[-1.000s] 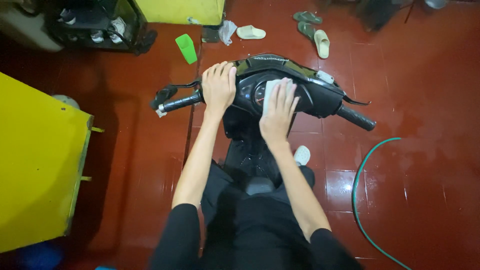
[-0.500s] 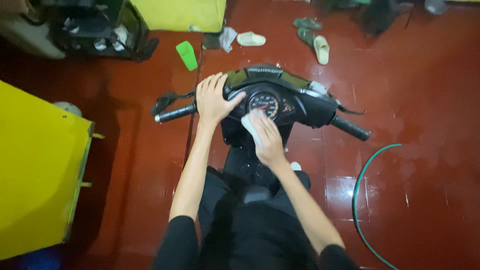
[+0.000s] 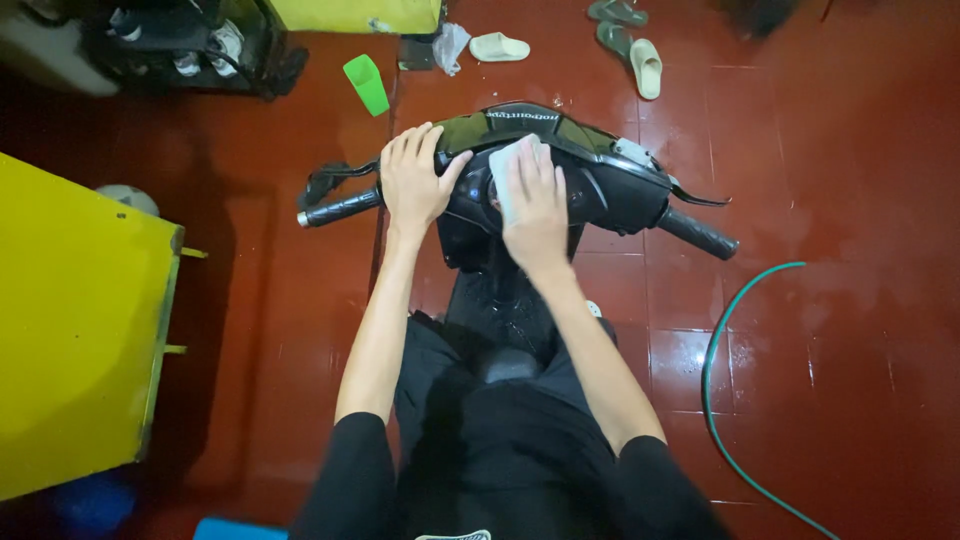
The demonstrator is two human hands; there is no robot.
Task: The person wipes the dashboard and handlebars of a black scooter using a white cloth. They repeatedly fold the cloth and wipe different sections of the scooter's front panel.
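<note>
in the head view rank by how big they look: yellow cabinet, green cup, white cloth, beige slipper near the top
1. yellow cabinet, by far the largest
2. green cup and beige slipper look alike, so no ranking
3. white cloth, mostly hidden under the right hand, true size unsure

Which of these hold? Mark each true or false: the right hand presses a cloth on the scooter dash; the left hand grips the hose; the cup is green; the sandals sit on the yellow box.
1. The right hand presses a cloth on the scooter dash. True.
2. The left hand grips the hose. False: it rests flat on the dash by the left grip; the hose lies on the floor.
3. The cup is green. True.
4. The sandals sit on the yellow box. False: they lie on the red floor.
</note>
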